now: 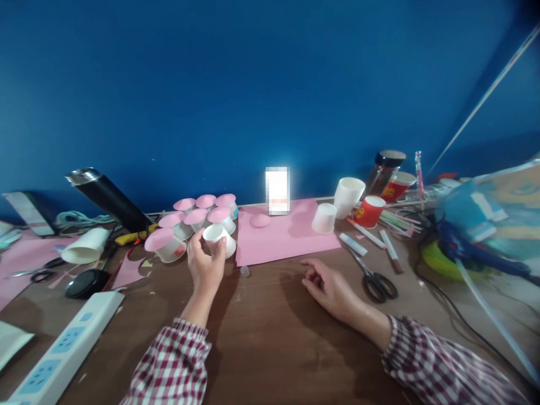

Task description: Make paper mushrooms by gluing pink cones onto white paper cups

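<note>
My left hand (206, 259) is closed round a white paper cup (214, 233), thumb at the front; the cup's mouth faces up. It is at the front right of a cluster of cups topped with pink paper discs (159, 239). My right hand (331, 287) rests on the brown table, fingers loosely bent and index stretched out, with nothing in it. Just beyond it lies a pink paper sheet (287, 242). On the sheet are a pink disc (260, 220) and an upside-down white cup (324, 218).
Scissors (375, 284), a red paper cup (369, 211) and a tall white cup (348, 197) are at the right. A power strip (67, 349), a black flask (112, 199) and a tipped cup (86, 246) lie left. A glowing blurred rectangle (277, 191) stands at the back.
</note>
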The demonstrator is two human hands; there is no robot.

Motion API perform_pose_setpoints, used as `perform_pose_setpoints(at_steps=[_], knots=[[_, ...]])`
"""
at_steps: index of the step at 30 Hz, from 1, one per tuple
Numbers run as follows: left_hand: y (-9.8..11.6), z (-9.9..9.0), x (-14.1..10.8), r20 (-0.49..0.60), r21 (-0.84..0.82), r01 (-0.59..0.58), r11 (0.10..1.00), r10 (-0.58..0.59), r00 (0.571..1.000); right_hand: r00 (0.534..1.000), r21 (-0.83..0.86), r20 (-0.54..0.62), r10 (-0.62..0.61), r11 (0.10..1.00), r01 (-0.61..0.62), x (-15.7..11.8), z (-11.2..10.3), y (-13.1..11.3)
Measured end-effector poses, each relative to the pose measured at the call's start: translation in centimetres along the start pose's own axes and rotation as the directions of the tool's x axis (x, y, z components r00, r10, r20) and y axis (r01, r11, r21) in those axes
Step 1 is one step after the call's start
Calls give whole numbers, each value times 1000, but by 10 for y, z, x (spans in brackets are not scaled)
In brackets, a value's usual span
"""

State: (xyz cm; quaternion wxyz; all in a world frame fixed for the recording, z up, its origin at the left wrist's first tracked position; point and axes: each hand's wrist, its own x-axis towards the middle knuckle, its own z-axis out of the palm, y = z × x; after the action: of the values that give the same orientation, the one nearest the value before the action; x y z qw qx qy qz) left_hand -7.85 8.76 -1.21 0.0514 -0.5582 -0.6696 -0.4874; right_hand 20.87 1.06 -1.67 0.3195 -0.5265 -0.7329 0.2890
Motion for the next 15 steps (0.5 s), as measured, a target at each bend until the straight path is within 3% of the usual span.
perform_pose_setpoints(at_steps=[5,10,12,15], knots=[[-2,-1,-1,35,-14,8,1000,-7,999,1000,19,-11,15,1000,-15,-1,0,-5],[0,-6,-4,-103,-10,-128,992,126,987,990,85,-141,3,996,9,7,-20,-10],[15,-10,-11,-111,-54,-215,975,208,972,958,-13,-286,-33,999,30,21,-36,-7],[51,-16,-29,-81,-154,-314,937,305,949,877,-298,-468,-105,954,-45,52,-57,1]])
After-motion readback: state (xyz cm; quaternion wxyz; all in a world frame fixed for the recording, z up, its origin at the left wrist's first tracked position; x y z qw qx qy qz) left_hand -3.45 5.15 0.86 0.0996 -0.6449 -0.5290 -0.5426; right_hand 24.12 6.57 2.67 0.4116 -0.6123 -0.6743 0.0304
